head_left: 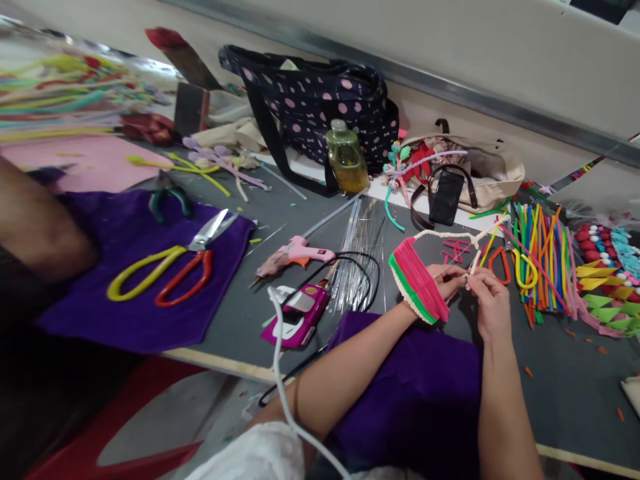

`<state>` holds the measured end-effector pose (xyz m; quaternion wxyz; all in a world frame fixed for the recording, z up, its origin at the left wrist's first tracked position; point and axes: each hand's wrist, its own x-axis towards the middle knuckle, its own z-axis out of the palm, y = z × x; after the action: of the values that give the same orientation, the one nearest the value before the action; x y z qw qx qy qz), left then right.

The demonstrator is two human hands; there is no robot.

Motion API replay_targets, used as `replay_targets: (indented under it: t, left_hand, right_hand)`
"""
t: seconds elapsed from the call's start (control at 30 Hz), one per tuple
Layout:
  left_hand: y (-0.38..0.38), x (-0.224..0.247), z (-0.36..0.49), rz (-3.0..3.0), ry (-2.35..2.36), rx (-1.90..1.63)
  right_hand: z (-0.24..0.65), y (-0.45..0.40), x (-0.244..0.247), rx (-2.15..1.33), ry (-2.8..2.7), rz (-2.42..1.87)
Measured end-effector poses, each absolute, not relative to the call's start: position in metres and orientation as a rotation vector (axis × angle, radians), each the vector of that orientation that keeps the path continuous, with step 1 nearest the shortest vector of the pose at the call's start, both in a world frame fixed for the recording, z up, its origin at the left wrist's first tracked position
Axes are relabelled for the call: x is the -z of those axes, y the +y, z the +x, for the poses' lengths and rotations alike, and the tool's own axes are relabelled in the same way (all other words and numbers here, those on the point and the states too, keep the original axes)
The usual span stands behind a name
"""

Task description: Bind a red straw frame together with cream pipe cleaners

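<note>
My left hand [449, 283] and my right hand [491, 295] meet with fingers pinched on a cream pipe cleaner [475, 261], whose short end sticks up between them. Draped over my left wrist is a watermelon-slice piece [417, 277] made of pink, green and cream pipe cleaners. A twisted cream strap [445, 235] runs from its top and forks above my hands. Just beyond my fingers lie short pink pipe cleaner pieces [456, 248]. Partly behind my right hand are scissors with orange and yellow handles [526, 269]. The exact joint between my fingertips is too small to make out.
A pink glue gun [300, 255], a magenta device [299, 317] and thin wires [357, 267] lie left. Coloured pipe cleaners [543, 253] are bundled right. Larger scissors [197, 257] rest on purple cloth near another person's arm [45, 220]. A bottle [346, 160] and bags stand behind.
</note>
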<state>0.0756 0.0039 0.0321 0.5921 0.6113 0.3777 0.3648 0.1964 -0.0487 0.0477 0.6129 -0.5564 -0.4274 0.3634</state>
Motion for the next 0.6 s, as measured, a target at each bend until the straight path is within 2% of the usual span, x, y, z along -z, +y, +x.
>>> replay_targets:
  t: [0.4,0.6]
  left_hand:
    - [0.003,-0.042,0.07,1.303,0.776,-0.813]
    - [-0.001,-0.047,0.07,1.46,0.743,-0.835]
  right_hand:
    - [0.198,-0.053,-0.049,-0.869,-1.084,-1.414]
    - [0.198,-0.049,-0.044,-0.858,-0.967,-1.39]
